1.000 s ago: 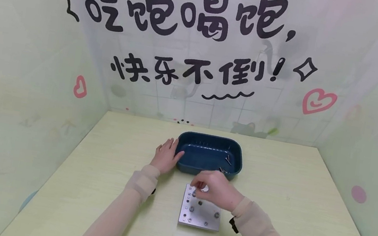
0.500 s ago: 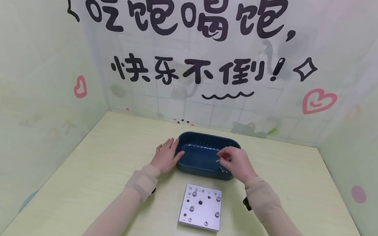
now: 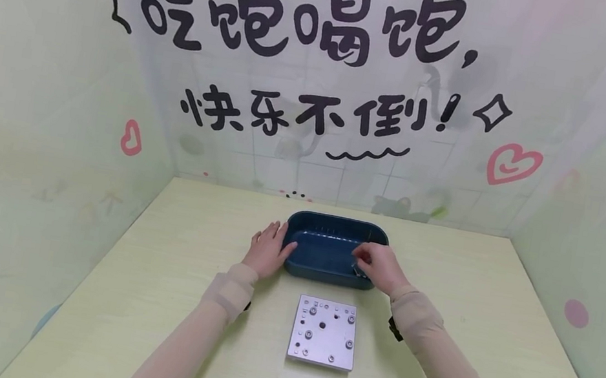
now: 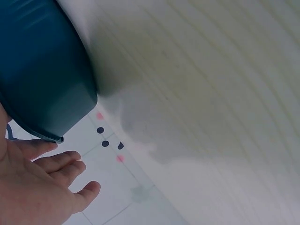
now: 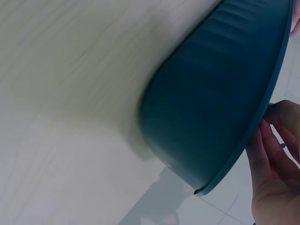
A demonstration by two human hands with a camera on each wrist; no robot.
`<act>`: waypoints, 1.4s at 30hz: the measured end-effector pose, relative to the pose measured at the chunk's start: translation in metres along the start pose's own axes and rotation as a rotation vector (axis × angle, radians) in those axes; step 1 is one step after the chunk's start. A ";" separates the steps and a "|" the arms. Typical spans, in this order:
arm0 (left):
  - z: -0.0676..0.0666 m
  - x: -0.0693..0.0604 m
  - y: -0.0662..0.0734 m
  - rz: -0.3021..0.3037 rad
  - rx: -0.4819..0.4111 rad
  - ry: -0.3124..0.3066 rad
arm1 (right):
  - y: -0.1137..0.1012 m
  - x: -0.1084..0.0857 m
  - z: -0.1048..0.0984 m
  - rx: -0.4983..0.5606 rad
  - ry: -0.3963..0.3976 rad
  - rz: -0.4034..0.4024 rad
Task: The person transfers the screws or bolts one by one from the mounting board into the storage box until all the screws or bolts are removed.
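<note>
Left fingers (image 4: 61, 161) spread, right fingers (image 5: 285, 115) bent, perhaps pinching

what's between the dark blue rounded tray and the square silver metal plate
In the head view, only bare, pale wood-grain tabletop lies between the dark blue tray and the silver metal plate; no loose part shows there.

right hand (image 3: 382, 267) hides part of tray (image 3: 319, 276); metal pieces (image 3: 359, 272) too small to tell; sleeves (image 3: 189, 338) cut off by bottom edge.
</note>
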State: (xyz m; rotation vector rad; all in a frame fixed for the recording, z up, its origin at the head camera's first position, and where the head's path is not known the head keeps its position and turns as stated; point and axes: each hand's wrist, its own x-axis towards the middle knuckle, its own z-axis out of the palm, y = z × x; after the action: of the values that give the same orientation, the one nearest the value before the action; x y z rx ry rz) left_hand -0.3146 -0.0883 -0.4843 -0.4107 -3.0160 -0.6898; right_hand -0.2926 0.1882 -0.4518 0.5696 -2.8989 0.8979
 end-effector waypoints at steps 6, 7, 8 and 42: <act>0.001 0.000 0.000 0.000 -0.001 0.001 | 0.007 0.000 0.004 -0.001 -0.030 0.017; 0.001 0.000 0.000 0.000 -0.001 0.002 | 0.008 0.000 0.005 -0.001 -0.034 0.017; 0.001 0.000 0.000 0.001 -0.002 0.002 | 0.009 0.000 0.006 -0.002 -0.037 0.017; 0.000 0.000 0.002 -0.012 -0.006 0.001 | 0.017 -0.003 0.010 0.019 -0.026 0.036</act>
State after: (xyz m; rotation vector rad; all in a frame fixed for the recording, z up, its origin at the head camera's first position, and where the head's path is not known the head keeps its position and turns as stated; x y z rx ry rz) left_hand -0.3146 -0.0867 -0.4831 -0.3930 -3.0183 -0.7004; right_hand -0.2950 0.1965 -0.4692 0.5362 -2.9360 0.9302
